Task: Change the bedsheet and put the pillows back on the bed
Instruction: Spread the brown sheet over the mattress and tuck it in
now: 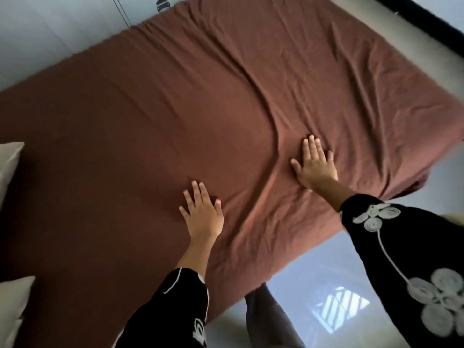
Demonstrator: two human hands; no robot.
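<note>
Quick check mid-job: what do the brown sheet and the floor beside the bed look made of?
The brown sheet: soft, matte woven cloth, possibly cotton; it gathers in long creases by the right hand. The floor: hard and glossy, likely polished tile; it reflects window light.

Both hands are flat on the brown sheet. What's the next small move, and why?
Probably hold the left hand down as an anchor and slide the right hand outward toward the right edge of the bed. A long fold runs across the sheet between the hands, with smaller wrinkles beyond the right one, so the surface isn't smooth enough for the pillows yet.
</note>
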